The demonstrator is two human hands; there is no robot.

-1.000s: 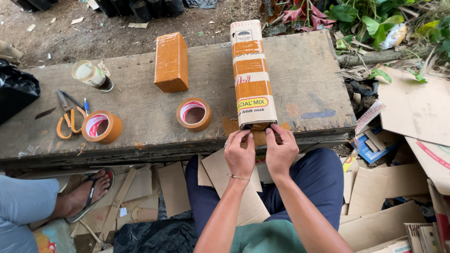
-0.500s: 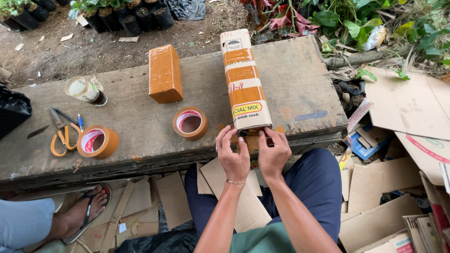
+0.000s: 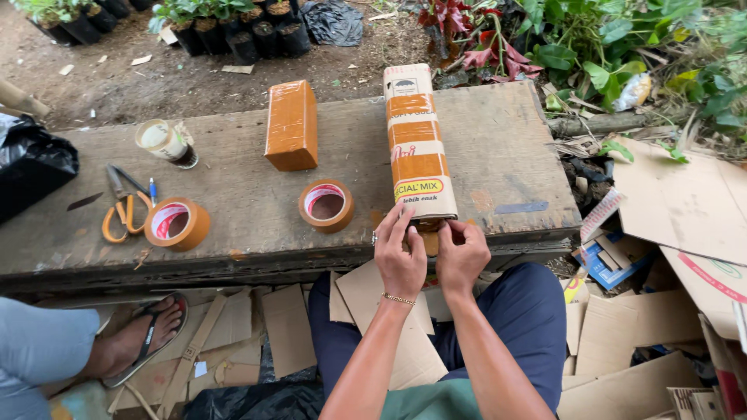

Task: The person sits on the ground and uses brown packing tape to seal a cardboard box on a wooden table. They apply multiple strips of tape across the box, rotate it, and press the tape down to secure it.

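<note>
Both hands, left and right, pinch the near end of the long box on the bench, tape roll just left.

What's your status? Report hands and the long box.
Both hands, left hand and right hand, pinching near end of long taped carton on wooden bench. Tape roll beside, clear.
</note>
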